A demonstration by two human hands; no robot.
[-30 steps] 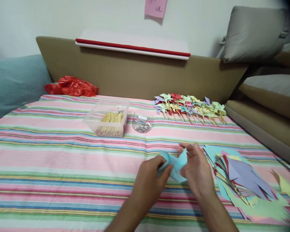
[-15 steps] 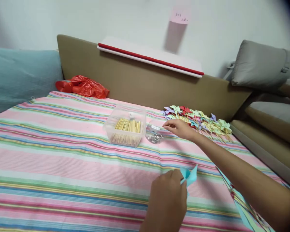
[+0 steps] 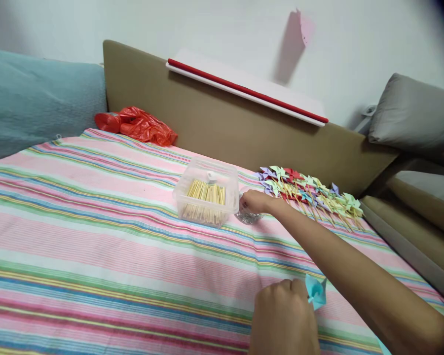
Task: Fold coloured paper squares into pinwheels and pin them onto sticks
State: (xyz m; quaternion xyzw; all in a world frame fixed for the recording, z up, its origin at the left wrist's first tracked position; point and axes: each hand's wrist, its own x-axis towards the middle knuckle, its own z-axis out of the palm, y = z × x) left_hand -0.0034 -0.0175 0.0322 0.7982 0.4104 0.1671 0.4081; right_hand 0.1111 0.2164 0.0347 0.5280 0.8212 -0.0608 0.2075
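My left hand [image 3: 284,315] is closed at the bottom, gripping a light blue paper pinwheel [image 3: 316,292] whose folded blades stick out to its right. Further back, my right hand [image 3: 256,201] reaches down into a small clear round container [image 3: 248,217] of shiny metal pieces too small to name. Its fingertips are hidden there, so I cannot tell whether they hold anything. Just left of that container stands a clear plastic box [image 3: 207,165] with many short wooden sticks [image 3: 206,193] in it.
Finished paper pinwheels [image 3: 311,192] in several colours lie on sticks at the back right. A red plastic bag [image 3: 138,125] rests at the back left by a blue cushion [image 3: 44,103]. Grey cushions [image 3: 410,111] are on the right. A striped cloth [image 3: 114,261] covers the surface.
My right hand has lowered from beside the round container into it. My left hand still holds the blue pinwheel, which has turned. The whole view has shifted slightly.
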